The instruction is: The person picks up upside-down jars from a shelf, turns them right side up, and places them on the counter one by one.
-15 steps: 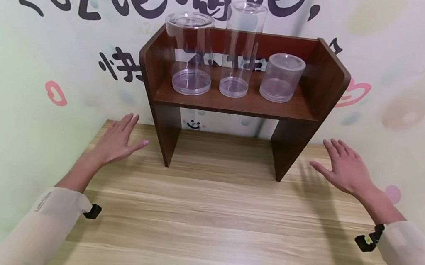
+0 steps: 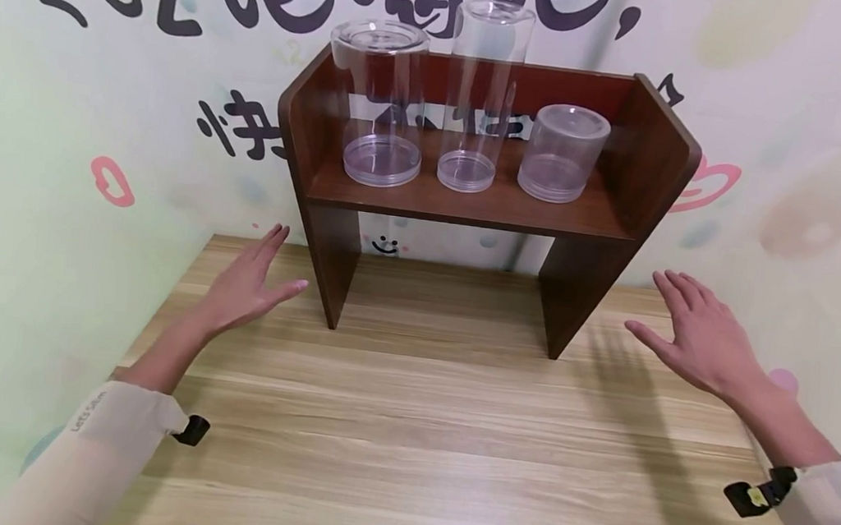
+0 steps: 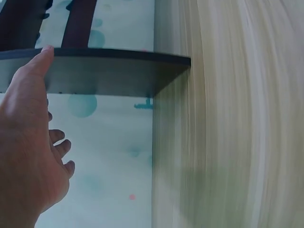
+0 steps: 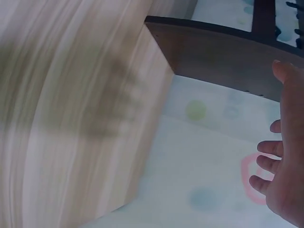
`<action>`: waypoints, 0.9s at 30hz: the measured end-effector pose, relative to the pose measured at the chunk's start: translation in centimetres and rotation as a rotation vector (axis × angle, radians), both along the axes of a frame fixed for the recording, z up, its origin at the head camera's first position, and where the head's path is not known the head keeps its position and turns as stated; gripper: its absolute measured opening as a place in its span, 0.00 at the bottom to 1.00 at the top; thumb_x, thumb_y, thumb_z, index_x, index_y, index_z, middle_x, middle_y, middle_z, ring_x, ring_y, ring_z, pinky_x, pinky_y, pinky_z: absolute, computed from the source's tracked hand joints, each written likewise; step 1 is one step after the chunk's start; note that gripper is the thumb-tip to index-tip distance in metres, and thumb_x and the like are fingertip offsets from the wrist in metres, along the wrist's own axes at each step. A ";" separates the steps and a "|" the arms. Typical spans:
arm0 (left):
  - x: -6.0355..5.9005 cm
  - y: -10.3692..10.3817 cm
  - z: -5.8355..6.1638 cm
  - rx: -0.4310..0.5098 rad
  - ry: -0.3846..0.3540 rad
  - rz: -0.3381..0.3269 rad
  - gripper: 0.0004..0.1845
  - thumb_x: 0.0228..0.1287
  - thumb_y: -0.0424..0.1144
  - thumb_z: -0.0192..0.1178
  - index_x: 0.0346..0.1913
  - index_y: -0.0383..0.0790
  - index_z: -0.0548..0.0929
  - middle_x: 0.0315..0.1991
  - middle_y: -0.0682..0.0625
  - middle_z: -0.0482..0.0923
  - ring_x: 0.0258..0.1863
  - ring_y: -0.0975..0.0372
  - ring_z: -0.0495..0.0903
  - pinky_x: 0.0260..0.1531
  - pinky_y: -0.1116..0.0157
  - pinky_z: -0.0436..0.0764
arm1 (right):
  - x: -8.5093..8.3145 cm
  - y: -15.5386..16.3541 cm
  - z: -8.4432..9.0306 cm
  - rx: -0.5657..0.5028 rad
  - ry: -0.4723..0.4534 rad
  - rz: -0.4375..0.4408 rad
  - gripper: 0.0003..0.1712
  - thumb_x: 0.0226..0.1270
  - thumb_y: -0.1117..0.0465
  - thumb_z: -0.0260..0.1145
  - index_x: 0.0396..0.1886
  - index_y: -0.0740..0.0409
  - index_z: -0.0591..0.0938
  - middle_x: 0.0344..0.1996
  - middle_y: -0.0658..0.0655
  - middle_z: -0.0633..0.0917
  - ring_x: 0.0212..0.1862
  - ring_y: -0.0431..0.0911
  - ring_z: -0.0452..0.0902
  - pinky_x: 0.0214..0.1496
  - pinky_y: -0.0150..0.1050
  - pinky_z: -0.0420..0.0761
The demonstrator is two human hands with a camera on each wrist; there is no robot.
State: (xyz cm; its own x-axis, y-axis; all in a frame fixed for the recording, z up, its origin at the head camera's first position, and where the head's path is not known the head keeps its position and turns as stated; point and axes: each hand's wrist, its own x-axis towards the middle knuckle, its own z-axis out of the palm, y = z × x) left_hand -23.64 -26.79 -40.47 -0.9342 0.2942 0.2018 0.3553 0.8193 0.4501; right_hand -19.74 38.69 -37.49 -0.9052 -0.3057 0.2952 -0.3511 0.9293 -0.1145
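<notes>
A dark brown wooden shelf stands at the back of the table. On its board are three clear containers: a wide tall jar at left, a narrow tall jar in the middle and a short jar at right. My left hand reaches out beside the shelf's left side, thumb spread toward it and holding nothing. On the other side, my right hand is held out with straight fingers, apart from the right panel. Both wrist views show empty palms near the side panels.
The light wood-grain table stretches in front of the shelf. Behind it rises a printed wall with large dark characters and pink hearts. Each wrist wears a small black camera, such as the left one.
The left hand has shifted slightly right, closer to the shelf's side. My right hand has drifted a little to the right. Shelf and jars stay put.
</notes>
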 end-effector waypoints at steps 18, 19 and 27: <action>0.5 3.3 -1.2 0.456 -0.011 0.025 0.45 0.71 0.43 0.70 0.83 0.31 0.59 0.81 0.33 0.60 0.79 0.40 0.62 0.77 0.43 0.66 | 2.5 -1.4 4.0 -0.107 0.127 0.038 0.52 0.63 0.48 0.78 0.81 0.63 0.67 0.74 0.71 0.71 0.73 0.70 0.65 0.63 0.76 0.72; 0.5 3.5 -1.3 0.482 -0.005 0.022 0.45 0.71 0.41 0.70 0.82 0.31 0.59 0.80 0.33 0.61 0.79 0.39 0.63 0.77 0.43 0.67 | 2.6 -1.5 4.2 -0.114 0.133 0.040 0.52 0.63 0.48 0.78 0.81 0.62 0.67 0.74 0.71 0.71 0.73 0.70 0.65 0.62 0.76 0.72; 0.7 5.0 -1.9 0.703 0.043 0.053 0.37 0.69 0.34 0.72 0.77 0.29 0.70 0.74 0.34 0.71 0.72 0.43 0.74 0.69 0.47 0.75 | 3.7 -2.8 6.2 -0.204 0.220 0.067 0.50 0.62 0.50 0.79 0.80 0.59 0.70 0.72 0.71 0.73 0.71 0.70 0.68 0.59 0.76 0.73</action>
